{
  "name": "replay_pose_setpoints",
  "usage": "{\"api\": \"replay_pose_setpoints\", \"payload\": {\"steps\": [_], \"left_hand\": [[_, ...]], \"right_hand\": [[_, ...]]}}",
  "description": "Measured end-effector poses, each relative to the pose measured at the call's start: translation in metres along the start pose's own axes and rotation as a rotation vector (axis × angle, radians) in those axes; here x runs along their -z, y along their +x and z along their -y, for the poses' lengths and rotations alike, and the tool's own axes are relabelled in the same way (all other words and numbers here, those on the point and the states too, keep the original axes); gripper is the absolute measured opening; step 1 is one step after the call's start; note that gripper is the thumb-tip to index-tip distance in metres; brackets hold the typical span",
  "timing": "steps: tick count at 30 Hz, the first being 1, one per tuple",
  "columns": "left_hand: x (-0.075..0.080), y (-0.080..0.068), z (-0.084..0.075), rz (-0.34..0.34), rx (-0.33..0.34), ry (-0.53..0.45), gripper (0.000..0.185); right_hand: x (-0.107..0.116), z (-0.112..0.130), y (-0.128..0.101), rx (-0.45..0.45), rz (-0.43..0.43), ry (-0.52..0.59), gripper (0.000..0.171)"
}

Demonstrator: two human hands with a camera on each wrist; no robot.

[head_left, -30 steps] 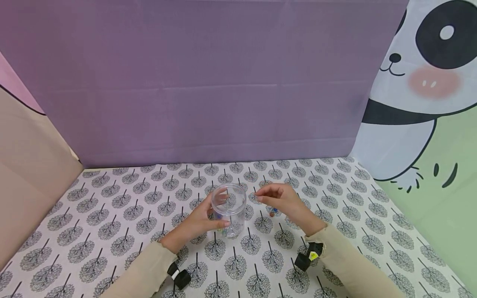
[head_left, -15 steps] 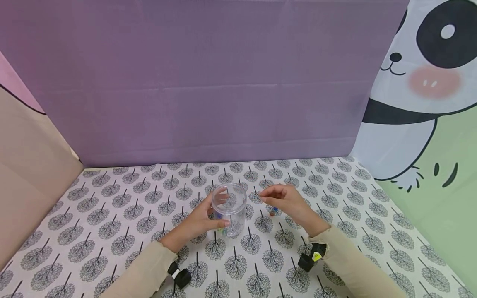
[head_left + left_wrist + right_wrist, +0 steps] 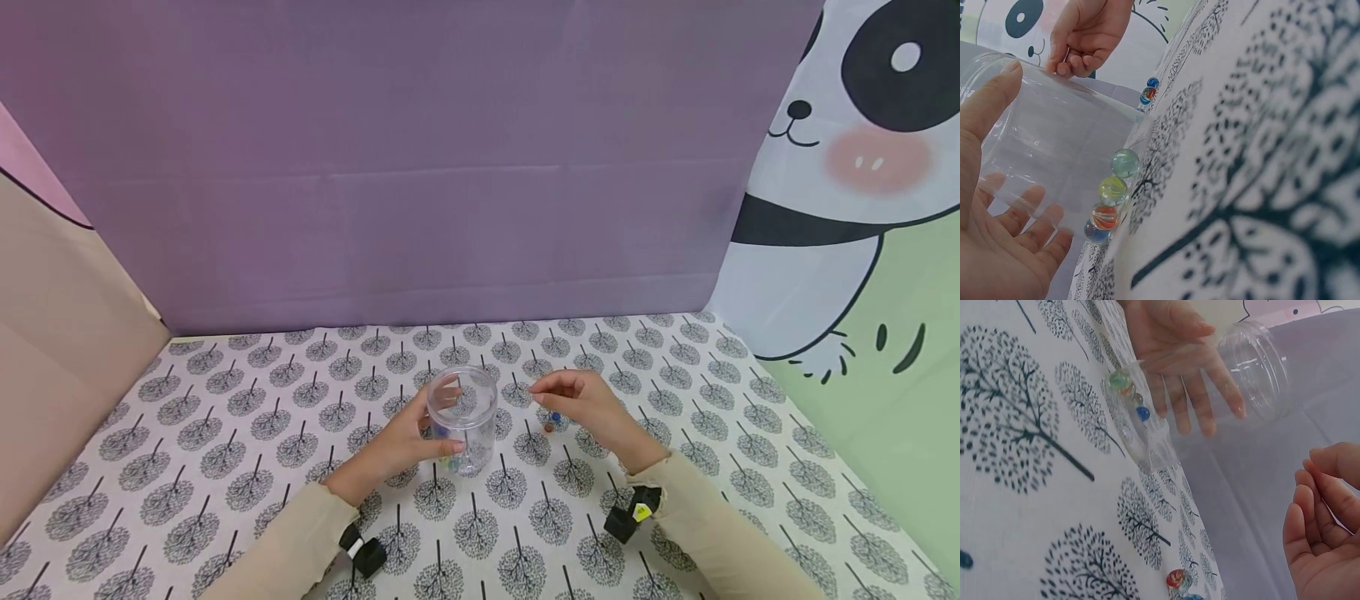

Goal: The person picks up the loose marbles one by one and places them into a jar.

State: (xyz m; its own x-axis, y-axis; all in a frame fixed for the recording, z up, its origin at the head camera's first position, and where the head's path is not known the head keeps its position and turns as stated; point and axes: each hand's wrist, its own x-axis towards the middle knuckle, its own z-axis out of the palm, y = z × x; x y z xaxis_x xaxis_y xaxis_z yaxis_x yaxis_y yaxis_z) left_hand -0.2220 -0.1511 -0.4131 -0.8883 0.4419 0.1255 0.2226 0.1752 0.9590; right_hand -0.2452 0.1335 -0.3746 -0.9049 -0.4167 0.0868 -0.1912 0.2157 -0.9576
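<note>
A clear plastic jar (image 3: 461, 417) stands upright on the tree-patterned cloth (image 3: 225, 433). My left hand (image 3: 408, 437) grips its side, fingers wrapped round the wall. Several glass marbles (image 3: 1112, 187) lie on the jar's bottom, also seen in the right wrist view as marbles (image 3: 1119, 379). My right hand (image 3: 538, 387) hovers just right of the jar's rim, its fingers loosely curled, and I see nothing between them. Below it, a blue marble (image 3: 555, 417) and an orange marble (image 3: 548, 427) lie together on the cloth.
A purple backdrop (image 3: 420, 167) closes the far side, a beige panel (image 3: 60, 333) the left and a panda-print cloth (image 3: 847, 208) the right. Black wrist cameras (image 3: 630, 517) sit on both sleeves. Another blue marble (image 3: 962, 559) lies at the right wrist view's left edge.
My right hand has drifted a little to the right, away from the jar's mouth. The left hand and the jar have stayed put.
</note>
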Motion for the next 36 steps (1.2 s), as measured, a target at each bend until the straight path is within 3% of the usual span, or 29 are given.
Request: {"api": "replay_pose_setpoints", "payload": {"steps": [23, 36], "left_hand": [[0.0, -0.001, -0.001, 0.0, 0.01, 0.009, 0.092], [0.0, 0.0, -0.001, -0.004, 0.017, 0.003, 0.092]], "right_hand": [[0.022, -0.017, -0.004, -0.087, -0.073, -0.092, 0.03], [0.034, -0.03, -0.005, -0.112, -0.1, -0.068, 0.03]]}}
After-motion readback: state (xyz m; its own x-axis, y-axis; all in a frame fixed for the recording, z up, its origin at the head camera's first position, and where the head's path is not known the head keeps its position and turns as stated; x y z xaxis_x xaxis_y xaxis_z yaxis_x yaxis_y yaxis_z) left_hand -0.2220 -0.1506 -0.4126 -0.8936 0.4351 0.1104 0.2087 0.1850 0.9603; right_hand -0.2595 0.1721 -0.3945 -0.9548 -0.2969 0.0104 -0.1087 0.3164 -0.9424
